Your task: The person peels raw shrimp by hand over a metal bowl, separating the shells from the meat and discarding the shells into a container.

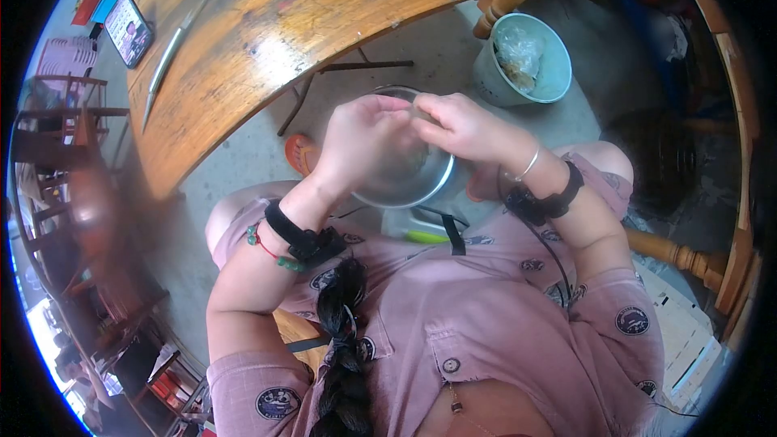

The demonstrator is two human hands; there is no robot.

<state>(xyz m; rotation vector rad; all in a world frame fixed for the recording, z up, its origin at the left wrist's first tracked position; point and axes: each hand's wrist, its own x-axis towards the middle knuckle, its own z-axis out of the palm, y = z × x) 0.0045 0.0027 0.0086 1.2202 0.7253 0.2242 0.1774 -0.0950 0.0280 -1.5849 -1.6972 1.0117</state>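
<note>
Both hands are together over a round metal bowl [417, 190] near my lap. My left hand [368, 133], on the side with the red bracelet, has its fingers pinched. My right hand [457, 123], below a silver bangle, is closed too, its fingertips meeting those of the left. Something small and dark shows between the fingertips, too small to name. The bowl's inside is partly hidden by the hands.
A wooden table [235, 57] stands ahead, bearing a phone [128, 30] and a long thin metal tool [166, 65]. A pale green bucket [554, 57] at the right holds a clear plastic bag [520, 53]. Wooden chairs stand at both sides.
</note>
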